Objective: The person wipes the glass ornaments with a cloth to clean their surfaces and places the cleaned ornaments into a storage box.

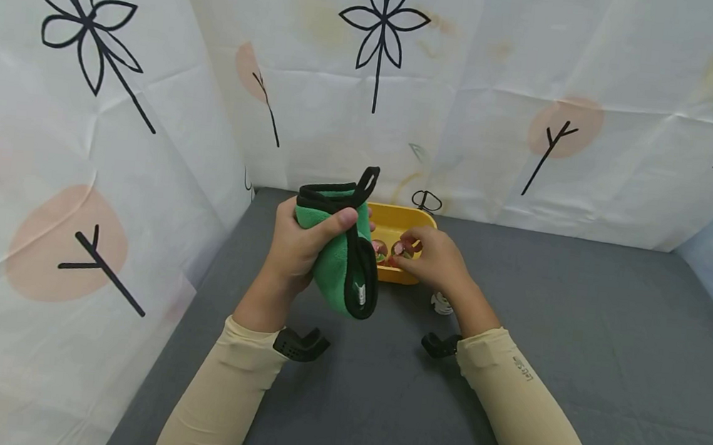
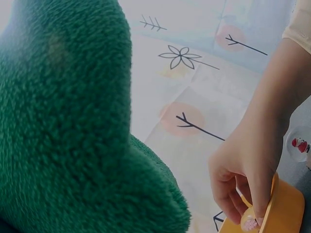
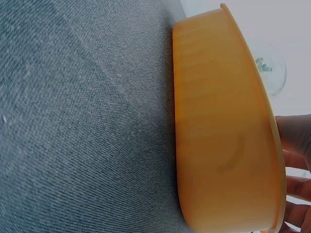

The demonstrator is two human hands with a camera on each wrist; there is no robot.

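My left hand (image 1: 299, 242) grips a folded green towel (image 1: 331, 270) with black edging and a black hanging loop, its thumb across the front. In the left wrist view the fuzzy towel (image 2: 63, 121) fills the left side. Reaching into a yellow tray (image 1: 402, 216), my right hand (image 1: 433, 256) pinches a small clear ball (image 1: 402, 249) with pink bits inside. Another such ball (image 1: 379, 249) lies beside it, partly hidden by the towel. The left wrist view shows the right fingertips on the pinched ball (image 2: 250, 222). In the right wrist view the tray's wall (image 3: 223, 126) hides that ball.
On the grey tabletop (image 1: 578, 330), just under my right wrist, sits a clear ball (image 1: 441, 303) with a figure inside, seen red and white in the left wrist view. A patterned white sheet (image 1: 467, 140) stands behind and along the left side.
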